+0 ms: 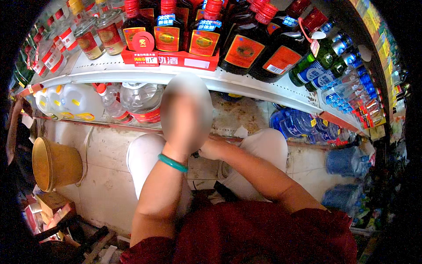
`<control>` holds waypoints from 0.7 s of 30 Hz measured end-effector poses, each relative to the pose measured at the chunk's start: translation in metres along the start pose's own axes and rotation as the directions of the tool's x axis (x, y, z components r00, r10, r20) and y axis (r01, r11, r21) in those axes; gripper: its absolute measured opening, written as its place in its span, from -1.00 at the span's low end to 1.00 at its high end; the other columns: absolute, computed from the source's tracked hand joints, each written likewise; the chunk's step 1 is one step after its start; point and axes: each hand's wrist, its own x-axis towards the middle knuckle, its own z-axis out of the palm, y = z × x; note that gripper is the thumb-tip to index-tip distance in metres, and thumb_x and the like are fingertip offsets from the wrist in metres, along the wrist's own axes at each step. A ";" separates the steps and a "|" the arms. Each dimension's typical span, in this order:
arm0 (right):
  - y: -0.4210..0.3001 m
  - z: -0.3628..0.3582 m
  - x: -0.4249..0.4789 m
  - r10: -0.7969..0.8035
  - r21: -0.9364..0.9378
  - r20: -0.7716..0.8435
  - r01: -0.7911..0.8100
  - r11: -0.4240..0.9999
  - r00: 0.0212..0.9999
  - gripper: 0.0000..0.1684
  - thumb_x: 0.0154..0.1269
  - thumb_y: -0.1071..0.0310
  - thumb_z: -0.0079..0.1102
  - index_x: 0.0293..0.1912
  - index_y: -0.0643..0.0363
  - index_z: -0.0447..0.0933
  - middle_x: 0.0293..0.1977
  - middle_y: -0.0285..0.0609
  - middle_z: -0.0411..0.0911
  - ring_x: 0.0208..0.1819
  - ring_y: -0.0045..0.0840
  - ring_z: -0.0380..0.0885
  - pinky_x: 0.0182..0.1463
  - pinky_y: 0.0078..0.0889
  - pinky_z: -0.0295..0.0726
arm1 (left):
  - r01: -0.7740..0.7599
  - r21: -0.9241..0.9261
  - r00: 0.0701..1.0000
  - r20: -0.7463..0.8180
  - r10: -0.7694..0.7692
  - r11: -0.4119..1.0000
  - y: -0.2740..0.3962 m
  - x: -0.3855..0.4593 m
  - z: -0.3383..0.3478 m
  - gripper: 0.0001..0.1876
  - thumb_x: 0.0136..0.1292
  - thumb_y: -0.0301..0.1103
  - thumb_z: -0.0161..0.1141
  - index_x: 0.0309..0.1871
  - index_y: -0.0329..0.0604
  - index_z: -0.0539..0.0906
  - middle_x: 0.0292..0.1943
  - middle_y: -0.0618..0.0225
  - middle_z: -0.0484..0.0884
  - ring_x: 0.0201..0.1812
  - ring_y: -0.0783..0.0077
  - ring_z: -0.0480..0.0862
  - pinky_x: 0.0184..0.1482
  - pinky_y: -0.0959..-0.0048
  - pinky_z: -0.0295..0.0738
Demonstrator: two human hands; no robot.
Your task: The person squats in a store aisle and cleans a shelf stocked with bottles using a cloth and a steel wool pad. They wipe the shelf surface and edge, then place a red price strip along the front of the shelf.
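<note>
A grey blurred oval covers most of my left hand (184, 122), so its fingers and anything in them are hidden. A green bangle (172, 163) circles that wrist. My right hand (211, 148) is beside it, low between my knees, with its fingertips partly hidden by the blur and the left hand. A small dark thing shows below the two hands, too little of it to name. Just beyond the hands runs the front edge of a white metal shelf (138, 78), with dark bottles with red caps (244, 49) above it. Clear plastic jugs (141, 99) stand on the lower shelf at the left.
A yellow-brown plastic bucket (62, 165) stands on the tiled floor at the left, near a cardboard box (54, 203). Blue-tinted bottles (293, 122) lie on the lower right shelf. Green beer bottles (305, 71) stand above them. Large blue containers (346, 161) are at the right.
</note>
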 end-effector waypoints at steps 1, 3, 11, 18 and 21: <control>-0.001 -0.001 0.000 -0.001 -0.009 0.013 0.001 1.000 1.000 -0.74 -0.03 0.47 0.00 -0.25 0.29 0.50 -0.33 0.12 0.54 -0.27 -0.08 0.54 -0.20 -0.06 0.50 | 0.023 -0.080 1.000 -0.011 -0.024 0.997 0.012 -0.003 0.003 -0.86 0.24 -0.44 -0.01 -0.19 -0.23 0.52 -0.31 0.35 0.59 -0.32 0.47 0.57 -0.24 0.48 0.48; -0.003 -0.005 0.001 0.031 -0.019 0.079 -0.030 0.999 0.996 -0.69 -0.02 0.46 0.01 -0.19 0.25 0.47 -0.25 0.09 0.51 -0.21 -0.10 0.52 -0.14 -0.08 0.48 | 0.138 -0.435 0.986 -0.021 -0.163 0.890 0.034 -0.011 0.015 -0.87 0.25 -0.43 -0.01 -0.20 -0.22 0.52 -0.33 0.34 0.59 -0.33 0.46 0.58 -0.25 0.47 0.49; -0.010 -0.016 0.001 0.085 -0.023 0.196 -0.082 0.996 0.977 -0.58 0.00 0.45 0.02 -0.05 0.17 0.42 -0.10 0.00 0.48 -0.06 -0.14 0.46 0.02 -0.12 0.43 | 0.115 -0.335 0.986 -0.078 -0.149 0.935 0.039 -0.011 0.015 -0.89 0.26 -0.44 0.00 -0.20 -0.21 0.51 -0.36 0.37 0.59 -0.35 0.51 0.57 -0.28 0.52 0.48; -0.013 -0.019 -0.006 0.042 0.005 0.061 -0.042 0.999 0.997 -0.70 -0.03 0.47 0.01 -0.20 0.26 0.49 -0.23 0.10 0.52 -0.18 -0.10 0.52 -0.10 -0.09 0.48 | 0.248 -0.123 0.965 0.121 -0.233 0.961 0.041 -0.018 0.024 -0.80 0.22 -0.53 -0.06 -0.12 -0.22 0.51 -0.31 0.44 0.57 -0.33 0.60 0.51 -0.27 0.58 0.43; -0.015 -0.023 -0.002 0.134 -0.087 0.185 -0.120 0.989 0.974 -0.65 -0.01 0.42 0.06 -0.14 0.23 0.46 -0.16 0.03 0.51 -0.11 -0.14 0.49 -0.01 -0.12 0.46 | 0.312 -0.266 0.949 0.122 -0.290 0.912 0.039 -0.018 0.023 -0.80 0.22 -0.53 -0.06 -0.12 -0.22 0.51 -0.29 0.42 0.57 -0.31 0.58 0.53 -0.25 0.56 0.44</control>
